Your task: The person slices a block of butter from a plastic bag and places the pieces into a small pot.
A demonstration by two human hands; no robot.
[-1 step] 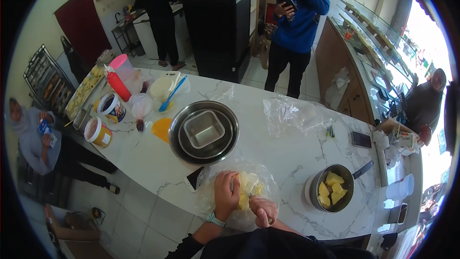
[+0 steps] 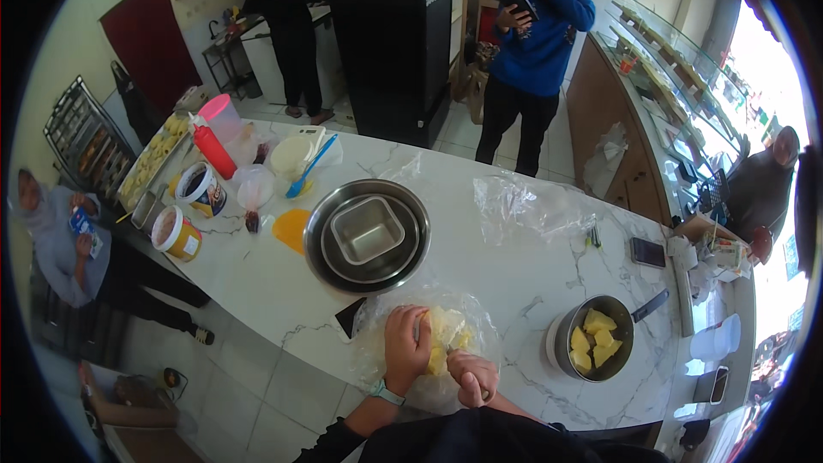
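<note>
A pale yellow block of butter (image 2: 446,326) lies on a crumpled clear plastic bag (image 2: 480,313) at the table's near edge. My left hand (image 2: 406,345), with a watch at its wrist, is curled over the block's left side, pressing on it. On the block's right, my right hand (image 2: 472,376) is closed round the handle of what looks like a knife. The handle's end shows below the fist; its blade is mostly hidden in the butter. To the right, a grey saucepan (image 2: 559,345) holds several yellow butter chunks (image 2: 602,339).
Nested steel bowls (image 2: 417,261) with a square tin (image 2: 367,230) stand just beyond my hands. Tubs, a red squeeze bottle (image 2: 213,153) and a blue spatula (image 2: 312,165) are at the left. A phone (image 2: 647,252) lies at the right. Several people stand around the table.
</note>
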